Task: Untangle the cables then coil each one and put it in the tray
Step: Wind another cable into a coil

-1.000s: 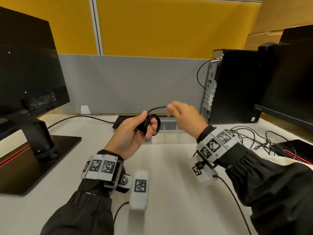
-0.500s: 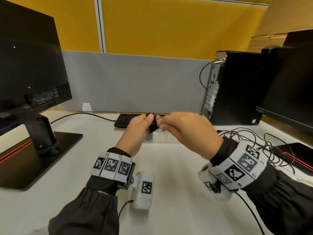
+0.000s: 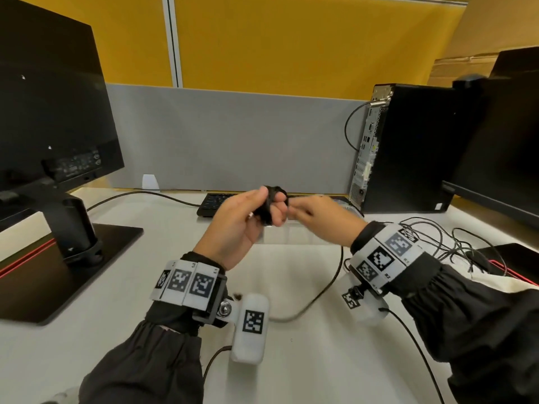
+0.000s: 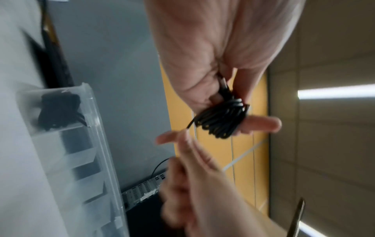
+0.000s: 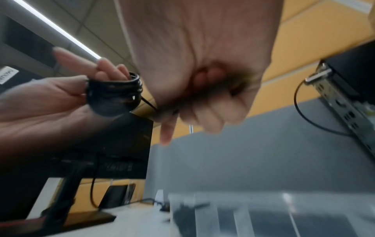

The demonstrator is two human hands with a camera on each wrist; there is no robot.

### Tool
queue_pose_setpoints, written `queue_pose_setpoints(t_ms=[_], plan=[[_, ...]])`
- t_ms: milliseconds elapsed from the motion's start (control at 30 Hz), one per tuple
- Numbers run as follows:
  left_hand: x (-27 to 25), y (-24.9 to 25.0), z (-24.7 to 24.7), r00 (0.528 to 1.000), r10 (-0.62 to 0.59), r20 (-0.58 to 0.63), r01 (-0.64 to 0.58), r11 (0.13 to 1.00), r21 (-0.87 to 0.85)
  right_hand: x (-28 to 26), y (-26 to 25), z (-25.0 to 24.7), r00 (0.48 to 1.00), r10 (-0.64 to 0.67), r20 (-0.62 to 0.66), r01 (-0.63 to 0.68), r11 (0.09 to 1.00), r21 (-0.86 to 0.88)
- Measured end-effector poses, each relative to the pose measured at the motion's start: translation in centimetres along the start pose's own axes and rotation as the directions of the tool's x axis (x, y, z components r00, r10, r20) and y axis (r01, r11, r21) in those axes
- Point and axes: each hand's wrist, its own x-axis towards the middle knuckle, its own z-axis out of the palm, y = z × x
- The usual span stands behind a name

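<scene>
Nearly wound: black cable looped round left hand fingers, tail pinched in right hand; one coil already in tray, tangle waiting on worktop.

Head view down over desk; wrist views upward, close, sharing black coil.

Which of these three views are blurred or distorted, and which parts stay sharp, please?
Head view: mostly sharp, with wide-angle bending at the black monitor. Left wrist view: the black coiled cable on the left hand is fairly crisp, while the right hand and clear plastic tray are smeared. Right wrist view: the right hand is heavily motion-blurred, and a ceiling light strip glares.
</scene>
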Motion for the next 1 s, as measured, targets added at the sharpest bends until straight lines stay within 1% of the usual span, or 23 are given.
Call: queue_pose_setpoints(t_ms=[33, 100, 167, 233, 300, 367, 400, 433, 467, 500, 533, 567, 633, 667, 733, 800, 833, 900, 933, 1000], plan=[[0.2, 0.1, -0.3, 0.998, 0.017, -0.064, -0.022, 0.997, -0.074, -0.3, 0.1, 0.4, 0.995, 0.011, 0.102, -0.016, 0.999, 0.047], [0.7, 0.4, -1.4, 0.98, 0.043, -0.193, -0.085, 0.973, -0.214, -1.2, 0.8, 1.0, 0.96, 0.085, 0.266, -0.112, 0.99, 0.089], [1.1, 1.1, -2.9, 0.944, 0.076, -0.32, -0.184, 0.928, -0.324, -2.4, 2.5, 0.7, 0.925, 0.174, 0.338, -0.212, 0.974, 0.079], [1.3, 1.9, -4.8, 0.897, 0.107, -0.43, -0.299, 0.863, -0.408, -3.6, 4.8, -0.3, 0.907, 0.258, 0.334, -0.296, 0.953, 0.069], [1.0, 2.6, -6.4, 0.84, 0.118, -0.529, -0.396, 0.8, -0.451, -4.7, 7.1, -1.6, 0.895, 0.329, 0.3, -0.366, 0.927, 0.075], [0.8, 2.7, -7.2, 0.794, 0.107, -0.599, -0.454, 0.759, -0.467, -5.7, 8.7, -2.7, 0.882, 0.398, 0.253, -0.427, 0.901, 0.072], [0.8, 2.6, -7.2, 0.788, 0.098, -0.608, -0.454, 0.76, -0.466, -6.0, 9.2, -3.0, 0.872, 0.427, 0.239, -0.45, 0.892, 0.046], [0.8, 2.4, -7.1, 0.797, 0.087, -0.598, -0.43, 0.777, -0.46, -6.3, 9.5, -3.2, 0.86, 0.449, 0.242, -0.463, 0.886, 0.001], [0.9, 2.2, -6.8, 0.819, 0.073, -0.57, -0.385, 0.806, -0.45, -6.5, 9.5, -3.3, 0.843, 0.472, 0.257, -0.471, 0.879, -0.068], [1.0, 1.8, -6.3, 0.848, 0.058, -0.526, -0.326, 0.84, -0.433, -6.5, 9.2, -3.3, 0.831, 0.487, 0.269, -0.461, 0.873, -0.156], [1.1, 1.5, -5.8, 0.88, 0.042, -0.473, -0.26, 0.876, -0.406, -6.4, 8.6, -3.3, 0.831, 0.493, 0.26, -0.436, 0.865, -0.246], [1.1, 1.2, -5.2, 0.908, 0.029, -0.417, -0.197, 0.91, -0.366, -6.2, 7.7, -3.1, 0.852, 0.472, 0.225, -0.399, 0.865, -0.306], [1.1, 0.6, -3.6, 0.955, 0.009, -0.297, -0.091, 0.961, -0.262, -5.4, 5.4, -2.4, 0.929, 0.356, 0.098, -0.311, 0.897, -0.315], [0.9, 0.3, -2.7, 0.972, -0.003, -0.236, -0.048, 0.977, -0.209, -4.8, 3.9, -2.0, 0.959, 0.282, 0.023, -0.265, 0.923, -0.279], [0.5, -0.1, -1.1, 0.989, -0.03, -0.142, 0.009, 0.989, -0.146, -3.5, 0.8, -1.2, 0.986, 0.144, -0.089, -0.157, 0.973, -0.17], [0.1, -0.2, 0.0, 0.993, -0.065, -0.099, 0.047, 0.984, -0.172, -2.2, -1.0, -0.1, 0.987, 0.023, -0.156, -0.031, 0.998, -0.048], [0.0, -0.1, 0.2, 0.993, -0.08, -0.088, 0.061, 0.978, -0.202, -1.7, -1.6, 0.4, 0.979, -0.027, -0.202, 0.027, 1.0, -0.002], [-0.2, 0.1, 0.5, 0.994, -0.098, -0.053, 0.083, 0.967, -0.243, -0.8, -1.9, 1.2, 0.951, -0.069, -0.301, 0.102, 0.99, 0.097], [-0.3, 0.3, 0.7, 0.994, -0.102, -0.027, 0.092, 0.963, -0.252, -0.4, -1.9, 1.4, 0.944, -0.053, -0.326, 0.111, 0.98, 0.164], [-0.4, 0.5, 0.7, 0.995, -0.101, -0.003, 0.096, 0.958, -0.271, -0.1, -2.0, 1.6, 0.946, -0.017, -0.325, 0.116, 0.951, 0.288]])
